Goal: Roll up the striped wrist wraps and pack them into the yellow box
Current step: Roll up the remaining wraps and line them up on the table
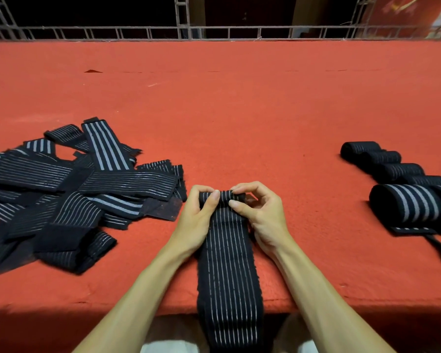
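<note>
Black elastic wrist wrap with thin white stripes [228, 263] lies lengthwise on the red felt-covered surface [239, 110], its near end hanging over the front edge. The left hand [197, 220] and right hand [261, 215] pinch its small rolled far end with curled fingers. A loose heap of unrolled striped wraps [69, 192] lies to the left, a row of rolled wraps [402, 182] to the right.

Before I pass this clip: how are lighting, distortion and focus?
Head view: light on the red table is even, without glare. Head view: left hand, right hand and the striped wrap they pinch are sharp. Head view: the wide lens slants the outer bars of the railing; behind it all is near black. Head view: the loose wraps lose detail in dark folds.
</note>
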`<action>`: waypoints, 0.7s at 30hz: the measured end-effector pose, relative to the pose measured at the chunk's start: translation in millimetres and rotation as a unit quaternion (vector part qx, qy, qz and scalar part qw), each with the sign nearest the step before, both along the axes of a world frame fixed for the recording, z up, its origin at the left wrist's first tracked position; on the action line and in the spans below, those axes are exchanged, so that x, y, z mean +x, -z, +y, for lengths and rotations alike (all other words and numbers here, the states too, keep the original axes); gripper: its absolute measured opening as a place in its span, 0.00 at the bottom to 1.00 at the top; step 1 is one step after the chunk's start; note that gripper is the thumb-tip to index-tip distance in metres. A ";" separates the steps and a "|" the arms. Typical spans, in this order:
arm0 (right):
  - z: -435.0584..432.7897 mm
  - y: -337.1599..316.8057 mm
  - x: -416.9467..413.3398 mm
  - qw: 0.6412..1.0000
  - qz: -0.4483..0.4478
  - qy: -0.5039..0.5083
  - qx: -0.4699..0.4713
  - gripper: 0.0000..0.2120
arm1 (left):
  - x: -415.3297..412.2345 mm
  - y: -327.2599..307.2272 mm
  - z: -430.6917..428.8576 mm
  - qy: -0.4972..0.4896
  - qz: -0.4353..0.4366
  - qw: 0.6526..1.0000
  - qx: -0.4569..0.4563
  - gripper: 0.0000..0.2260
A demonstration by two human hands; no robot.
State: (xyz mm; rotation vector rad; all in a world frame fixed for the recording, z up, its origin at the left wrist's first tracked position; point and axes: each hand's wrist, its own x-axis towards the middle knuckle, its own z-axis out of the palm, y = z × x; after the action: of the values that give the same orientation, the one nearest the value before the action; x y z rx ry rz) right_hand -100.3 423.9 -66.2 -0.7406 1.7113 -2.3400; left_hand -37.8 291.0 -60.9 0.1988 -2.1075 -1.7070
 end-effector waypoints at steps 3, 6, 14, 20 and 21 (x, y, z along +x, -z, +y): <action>-3.1 -0.3 -0.6 1.000 -0.018 -0.006 0.019 0.06 | 1.8 3.4 -4.7 0.024 0.015 0.999 0.045 0.05; -5.0 -1.4 -1.4 0.997 -0.054 0.053 0.023 0.13 | 3.7 3.6 -4.0 0.036 0.020 0.996 0.076 0.06; -5.5 -3.0 3.1 0.993 -0.028 0.040 0.111 0.13 | 5.8 3.4 -4.3 0.071 0.054 0.996 0.021 0.12; 1.4 -4.2 2.5 0.998 -0.020 0.013 0.065 0.05 | 2.9 5.4 -6.3 0.061 0.024 0.997 -0.031 0.17; 2.3 -4.1 2.4 0.998 -0.017 0.006 0.059 0.06 | 2.2 6.7 -7.5 0.055 0.015 0.998 -0.038 0.17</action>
State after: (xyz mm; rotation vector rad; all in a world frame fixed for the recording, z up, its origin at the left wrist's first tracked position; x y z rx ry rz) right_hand -97.9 426.1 -62.1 -0.6696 1.8251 -2.2236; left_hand -35.6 283.4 -67.6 0.0337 -2.1936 -1.6754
